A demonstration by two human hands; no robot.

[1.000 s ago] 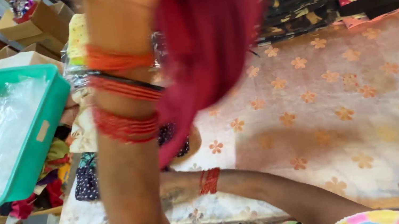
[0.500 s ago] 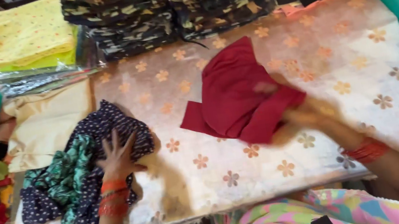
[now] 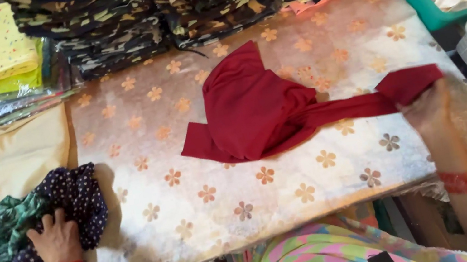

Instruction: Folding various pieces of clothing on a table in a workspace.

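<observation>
**A:** What does the head view show?

**B:** A dark red garment (image 3: 256,114) lies crumpled on a tabletop (image 3: 207,198) covered in pale cloth with orange flowers. One long strip of it is pulled taut, its long axis running from 9 o'clock to 3 o'clock.

**A:** And the hands?

**B:** The right hand (image 3: 429,111), forearm rising from 5 o'clock, pinches the strip's end at 3 o'clock. The left hand (image 3: 57,239), wearing red bangles, presses spread fingers onto a navy dotted cloth pile (image 3: 77,198) at 8 o'clock. Folded fabric stacks (image 3: 164,16) line the 12 o'clock edge.
</observation>
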